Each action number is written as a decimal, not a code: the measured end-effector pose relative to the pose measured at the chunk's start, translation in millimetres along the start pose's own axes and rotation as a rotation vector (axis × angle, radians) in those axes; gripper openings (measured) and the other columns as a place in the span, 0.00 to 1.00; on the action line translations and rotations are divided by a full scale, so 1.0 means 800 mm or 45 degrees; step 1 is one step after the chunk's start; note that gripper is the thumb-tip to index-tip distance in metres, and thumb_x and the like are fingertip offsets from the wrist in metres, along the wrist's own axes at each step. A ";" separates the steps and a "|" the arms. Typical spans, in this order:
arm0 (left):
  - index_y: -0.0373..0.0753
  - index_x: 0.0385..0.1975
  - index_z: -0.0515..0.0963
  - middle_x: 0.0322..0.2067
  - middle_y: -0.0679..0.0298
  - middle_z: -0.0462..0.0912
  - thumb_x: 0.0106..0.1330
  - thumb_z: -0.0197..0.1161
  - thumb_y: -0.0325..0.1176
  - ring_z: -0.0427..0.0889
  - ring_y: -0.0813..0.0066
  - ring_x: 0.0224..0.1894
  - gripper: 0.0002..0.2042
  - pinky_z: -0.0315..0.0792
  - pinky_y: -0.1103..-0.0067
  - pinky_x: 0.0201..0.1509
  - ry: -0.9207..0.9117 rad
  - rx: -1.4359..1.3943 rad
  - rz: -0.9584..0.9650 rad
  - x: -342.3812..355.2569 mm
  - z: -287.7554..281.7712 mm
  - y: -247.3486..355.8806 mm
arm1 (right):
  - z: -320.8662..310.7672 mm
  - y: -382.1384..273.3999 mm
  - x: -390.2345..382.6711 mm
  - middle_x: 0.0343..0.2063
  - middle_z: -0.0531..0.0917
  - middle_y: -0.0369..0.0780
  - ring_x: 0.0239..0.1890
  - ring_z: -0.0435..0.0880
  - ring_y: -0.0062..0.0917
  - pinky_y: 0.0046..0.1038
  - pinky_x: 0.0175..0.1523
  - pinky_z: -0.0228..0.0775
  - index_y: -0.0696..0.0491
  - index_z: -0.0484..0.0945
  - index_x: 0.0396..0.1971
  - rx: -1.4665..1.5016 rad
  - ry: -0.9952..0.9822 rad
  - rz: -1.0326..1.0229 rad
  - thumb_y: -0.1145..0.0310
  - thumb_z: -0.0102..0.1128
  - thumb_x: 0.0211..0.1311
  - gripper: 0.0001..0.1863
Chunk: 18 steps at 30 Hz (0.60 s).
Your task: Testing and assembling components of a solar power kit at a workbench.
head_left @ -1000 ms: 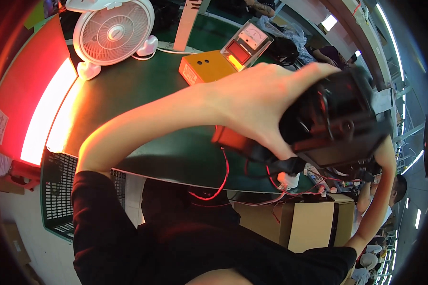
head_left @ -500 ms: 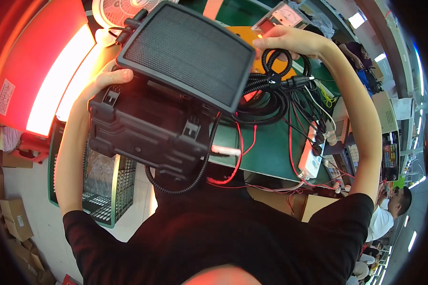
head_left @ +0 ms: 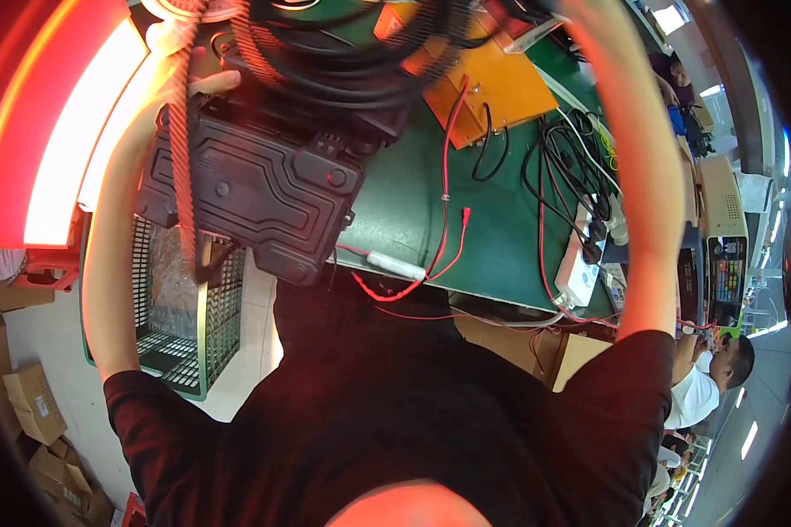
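My left hand [head_left: 213, 83] grips the upper left side of a black hard plastic case [head_left: 255, 180], its thumb lying over the edge. The case is tilted at the front left of the green table, its moulded, ribbed face showing. Above and across it swings a smeared coil of black corrugated cable [head_left: 343, 79]. One length of that cable hangs down over the case's left part, in front of my left forearm. My right forearm [head_left: 633, 132] reaches up to the top edge, where the hand is blurred and mostly cut off; its fingers are hidden.
An orange metal box [head_left: 510, 83] with red and black leads stands on the green table [head_left: 387, 211]. A white power strip [head_left: 578, 272] with tangled cords lies at the right. Below left is a green basket [head_left: 204, 351]; a bright lamp [head_left: 97, 123] glows at the left.
The cable coil has swung up and left, over the case, uncovering the orange box. The case has tipped, showing its ribbed face; the mesh panel no longer shows. My right hand has moved up.
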<state>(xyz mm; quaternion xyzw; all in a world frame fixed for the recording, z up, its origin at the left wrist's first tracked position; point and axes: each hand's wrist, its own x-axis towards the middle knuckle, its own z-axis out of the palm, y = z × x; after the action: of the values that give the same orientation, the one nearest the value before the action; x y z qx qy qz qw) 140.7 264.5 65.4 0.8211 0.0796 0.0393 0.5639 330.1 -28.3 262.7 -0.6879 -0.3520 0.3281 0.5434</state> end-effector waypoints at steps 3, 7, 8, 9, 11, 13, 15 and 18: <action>0.37 0.54 0.66 0.44 0.58 0.72 0.58 0.58 0.36 0.73 0.74 0.46 0.23 0.66 0.79 0.52 0.182 -0.461 -0.159 -0.009 -0.006 0.032 | 0.022 0.094 0.061 0.20 0.78 0.34 0.19 0.73 0.16 0.17 0.23 0.62 0.56 0.77 0.25 0.205 0.073 0.153 0.61 0.57 0.57 0.12; 0.28 0.54 0.60 0.48 0.52 0.71 0.63 0.52 0.36 0.71 0.66 0.51 0.24 0.66 0.72 0.55 0.806 -0.731 -0.018 -0.058 -0.002 0.055 | 0.038 0.158 0.045 0.25 0.77 0.35 0.26 0.73 0.18 0.20 0.29 0.62 0.58 0.76 0.32 -0.395 0.320 -0.231 0.64 0.57 0.56 0.12; 0.28 0.56 0.58 0.52 0.50 0.68 0.65 0.48 0.35 0.66 0.61 0.57 0.23 0.62 0.68 0.60 0.990 -0.620 0.072 -0.098 0.003 0.072 | 0.049 0.145 0.025 0.26 0.78 0.35 0.30 0.75 0.18 0.20 0.33 0.65 0.58 0.76 0.31 -0.566 0.309 -0.456 0.63 0.57 0.55 0.12; 0.27 0.56 0.58 0.52 0.49 0.67 0.65 0.48 0.34 0.66 0.60 0.57 0.23 0.61 0.67 0.60 1.080 -0.554 0.188 -0.092 0.022 0.066 | 0.033 0.154 -0.003 0.27 0.79 0.36 0.35 0.77 0.18 0.20 0.38 0.67 0.58 0.76 0.30 -0.770 0.381 -0.615 0.62 0.57 0.54 0.13; 0.24 0.53 0.60 0.50 0.49 0.68 0.62 0.47 0.28 0.70 0.63 0.52 0.20 0.65 0.70 0.56 1.415 -0.154 0.534 -0.136 0.063 0.074 | 0.048 0.140 -0.064 0.26 0.77 0.40 0.32 0.78 0.29 0.26 0.38 0.68 0.57 0.75 0.30 -1.172 0.584 -0.928 0.68 0.56 0.53 0.09; 0.26 0.45 0.67 0.45 0.49 0.71 0.61 0.49 0.31 0.71 0.61 0.49 0.17 0.69 0.71 0.52 1.470 0.140 0.931 -0.188 0.109 0.067 | 0.052 0.139 -0.113 0.30 0.77 0.40 0.36 0.77 0.31 0.27 0.42 0.68 0.56 0.74 0.31 -1.343 0.400 -1.070 0.69 0.57 0.50 0.09; 0.32 0.43 0.71 0.42 0.53 0.73 0.59 0.52 0.32 0.72 0.64 0.46 0.14 0.69 0.70 0.52 1.134 0.516 1.058 -0.203 0.157 0.080 | 0.060 0.163 -0.157 0.34 0.74 0.40 0.40 0.72 0.34 0.37 0.50 0.62 0.53 0.71 0.32 -1.271 -0.110 -0.871 0.65 0.58 0.44 0.13; 0.44 0.39 0.77 0.37 0.61 0.76 0.53 0.56 0.30 0.74 0.70 0.42 0.12 0.66 0.68 0.53 0.358 1.105 1.169 -0.188 0.241 0.105 | 0.080 0.203 -0.211 0.25 0.68 0.39 0.35 0.72 0.32 0.45 0.57 0.57 0.53 0.72 0.36 -1.375 -0.467 -0.876 0.60 0.62 0.40 0.20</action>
<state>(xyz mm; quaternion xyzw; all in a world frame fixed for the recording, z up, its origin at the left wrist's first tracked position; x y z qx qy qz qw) 29.6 31.7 77.8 0.9119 -0.1980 0.3479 0.0908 206.8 -162.9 103.1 -0.6449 -0.7531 0.0253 0.1276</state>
